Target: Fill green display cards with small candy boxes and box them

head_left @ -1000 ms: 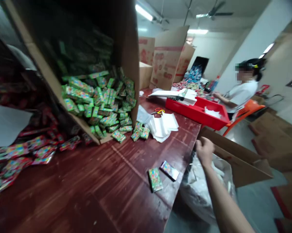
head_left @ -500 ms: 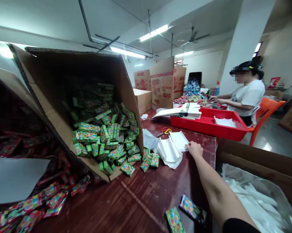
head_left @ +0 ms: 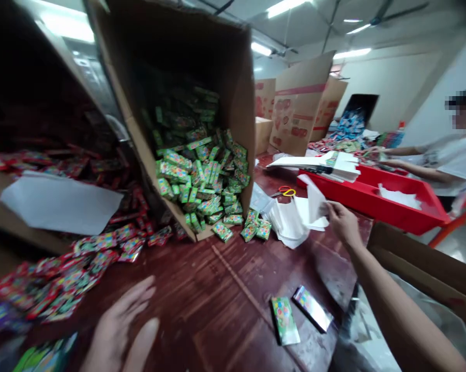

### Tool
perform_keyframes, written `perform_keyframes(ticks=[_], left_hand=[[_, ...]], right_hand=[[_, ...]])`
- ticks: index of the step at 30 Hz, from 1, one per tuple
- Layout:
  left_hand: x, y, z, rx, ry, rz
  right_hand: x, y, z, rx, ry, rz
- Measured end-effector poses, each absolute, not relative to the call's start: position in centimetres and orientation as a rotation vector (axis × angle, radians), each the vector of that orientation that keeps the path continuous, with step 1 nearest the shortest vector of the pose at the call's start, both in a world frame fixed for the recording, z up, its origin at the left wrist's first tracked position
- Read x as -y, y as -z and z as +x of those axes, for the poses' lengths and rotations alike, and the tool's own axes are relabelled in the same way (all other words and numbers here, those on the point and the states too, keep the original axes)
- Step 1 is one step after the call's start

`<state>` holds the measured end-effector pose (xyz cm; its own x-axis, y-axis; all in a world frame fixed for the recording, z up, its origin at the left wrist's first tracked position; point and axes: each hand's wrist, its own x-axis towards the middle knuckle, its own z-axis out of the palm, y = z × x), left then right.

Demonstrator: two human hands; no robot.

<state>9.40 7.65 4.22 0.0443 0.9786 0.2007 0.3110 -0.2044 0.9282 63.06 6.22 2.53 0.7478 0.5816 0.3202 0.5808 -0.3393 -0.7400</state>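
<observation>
My right hand pinches a thin white sheet, probably paper or a flat bag, and lifts it above the stack of white sheets on the table. Low in the view, my left hand is over the table, slightly blurred, its fingers apart and nothing in them. A green packet and a purple-edged packet lie side by side near the table's front. Many small green packets fill a cardboard box tipped on its side, and a few have spilled out in front.
Red packets heap at the left, with a large white sheet over some. Scissors with yellow handles lie behind the stack. A red tray stands at the right, where a co-worker works. A lined carton is beside the table.
My right hand has lifted a white sheet off the stack. My left hand has come into view at the lower left. The whole view has swung left and down.
</observation>
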Motion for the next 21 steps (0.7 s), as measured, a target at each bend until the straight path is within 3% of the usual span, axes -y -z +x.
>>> perform_keyframes(ticks=[3, 7, 10, 21], left_hand=[[-7.3, -3.9, 11.3, -1.121, -1.013, 1.26], [-7.7, -3.5, 14.2, -0.956, -0.813, 0.77], [-7.7, -2.3, 14.4, -0.95, -0.752, 0.637], [-5.8, 0.9, 9.8, -0.99, -0.746, 0.765]], right_hand=[[-3.3, -2.9, 54.8, 0.995, -0.154, -1.757], [1.1, -1.5, 41.3, 0.848, -0.897, -1.324], [3.5, 0.1, 33.7, 0.726, -1.241, -1.196], [6.4, 2.5, 29.5, 0.536, -1.694, -0.983]])
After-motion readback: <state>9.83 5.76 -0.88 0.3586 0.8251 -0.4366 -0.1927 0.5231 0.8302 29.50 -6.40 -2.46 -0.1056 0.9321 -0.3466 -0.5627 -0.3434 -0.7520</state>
